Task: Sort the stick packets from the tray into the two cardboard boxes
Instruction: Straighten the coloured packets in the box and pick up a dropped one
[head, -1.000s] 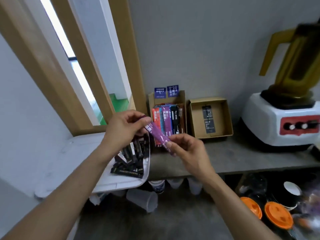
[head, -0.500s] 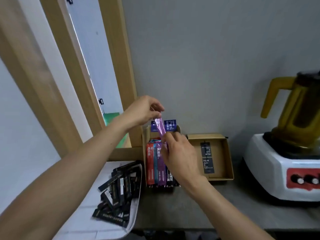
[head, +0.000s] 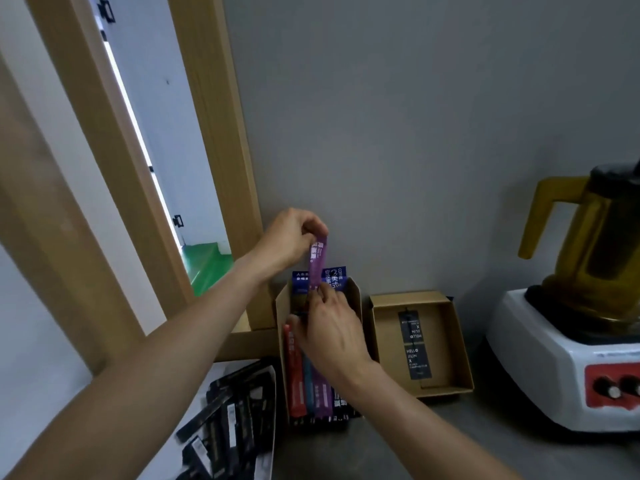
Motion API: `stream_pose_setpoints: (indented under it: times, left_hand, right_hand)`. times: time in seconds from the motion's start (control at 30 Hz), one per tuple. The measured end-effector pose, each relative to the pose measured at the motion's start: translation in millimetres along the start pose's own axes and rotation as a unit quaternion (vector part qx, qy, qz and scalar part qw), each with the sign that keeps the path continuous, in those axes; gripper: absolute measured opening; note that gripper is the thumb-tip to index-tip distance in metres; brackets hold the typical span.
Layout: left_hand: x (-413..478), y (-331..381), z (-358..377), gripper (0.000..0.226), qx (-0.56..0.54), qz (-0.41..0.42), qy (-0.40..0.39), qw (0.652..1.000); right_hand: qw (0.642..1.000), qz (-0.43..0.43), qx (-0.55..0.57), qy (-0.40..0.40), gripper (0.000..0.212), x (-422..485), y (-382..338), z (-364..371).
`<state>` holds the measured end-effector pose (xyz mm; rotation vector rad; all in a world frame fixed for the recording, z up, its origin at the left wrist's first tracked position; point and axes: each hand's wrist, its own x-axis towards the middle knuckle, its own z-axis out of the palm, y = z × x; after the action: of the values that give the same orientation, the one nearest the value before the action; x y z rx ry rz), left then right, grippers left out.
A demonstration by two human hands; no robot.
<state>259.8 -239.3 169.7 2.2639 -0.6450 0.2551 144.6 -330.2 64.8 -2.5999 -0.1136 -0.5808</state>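
Observation:
A purple stick packet stands nearly upright over the left cardboard box. My left hand pinches its top end and my right hand pinches its lower end, just above the box's back. Red, blue and purple packets lie side by side in that box, partly hidden by my right hand. The right cardboard box holds black packets laid end to end. Several black packets lie heaped on the white tray at the lower left.
A white blender base with a yellow jug stands at the right on the grey counter. A wooden window frame rises at the left. The grey wall is directly behind the boxes.
Both hands have carried the purple packet from above the tray up and back over the left box, turning it nearly upright. The view has moved closer to the boxes.

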Motion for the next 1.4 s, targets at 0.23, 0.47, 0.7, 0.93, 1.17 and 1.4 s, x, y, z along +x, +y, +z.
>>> stream_pose_setpoints:
  times: [0.23,0.47,0.7,0.93,1.17,1.4]
  left_hand:
    - [-10.7,-9.4,11.3,0.029,-0.028,0.010,0.047,0.998]
    - [-19.0,-12.6,11.3,0.007,0.133,0.055,0.108,0.984]
    - [-16.6,-13.5,9.5,0.016,0.234,0.117,0.120,0.958]
    - [-20.4,-18.2,8.5,0.007,0.264,0.128,0.082,0.953]
    - [-25.0,-19.5,7.8,0.014,0.192,0.108,0.056,0.974]
    - [-39.3,-6.8,-4.8,0.019,0.190,0.107,0.072,0.973]
  right_hand:
    - [1.000,0.020,-0.016,0.007,0.046,6.9,3.6,4.9]
    - [1.000,0.025,-0.014,-0.004,0.059,10.1,3.4,5.4]
    - [1.000,0.020,-0.020,-0.009,0.062,8.3,3.0,3.6]
    - [0.999,0.000,-0.037,-0.022,0.061,9.2,7.2,4.7]
    - [0.999,-0.003,-0.039,-0.019,0.061,8.0,7.7,5.0]
    - [0.998,-0.052,-0.034,0.006,0.037,-22.8,3.7,-5.1]
